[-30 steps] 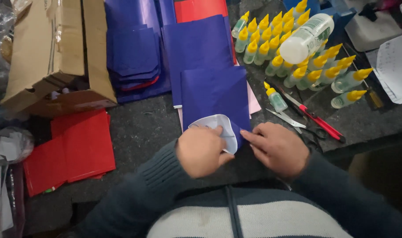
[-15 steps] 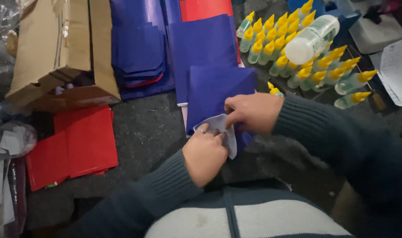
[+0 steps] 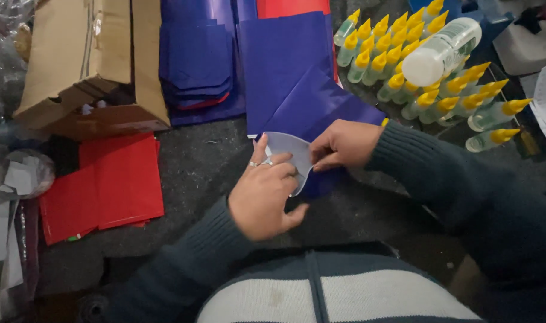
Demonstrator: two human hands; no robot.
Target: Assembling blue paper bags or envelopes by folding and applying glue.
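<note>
A blue paper sheet (image 3: 321,107) lies on the dark table, its near end folded back to show a pale underside (image 3: 288,152). My left hand (image 3: 264,194) presses on that pale flap, a ring on one finger. My right hand (image 3: 343,145) pinches the flap's right edge, its dark sleeve crossing the table from the right. Both hands touch the same sheet.
A cardboard box (image 3: 87,66) stands at the back left. Stacked blue sheets (image 3: 198,57) and more blue paper (image 3: 282,60) lie behind. Red sheets (image 3: 105,185) lie at the left. Several yellow-capped glue bottles (image 3: 428,90) and a clear bottle (image 3: 443,51) crowd the right.
My right hand has reached across from the right side onto the flap's edge. The sheet has turned, and my left hand has shifted down over the pale fold.
</note>
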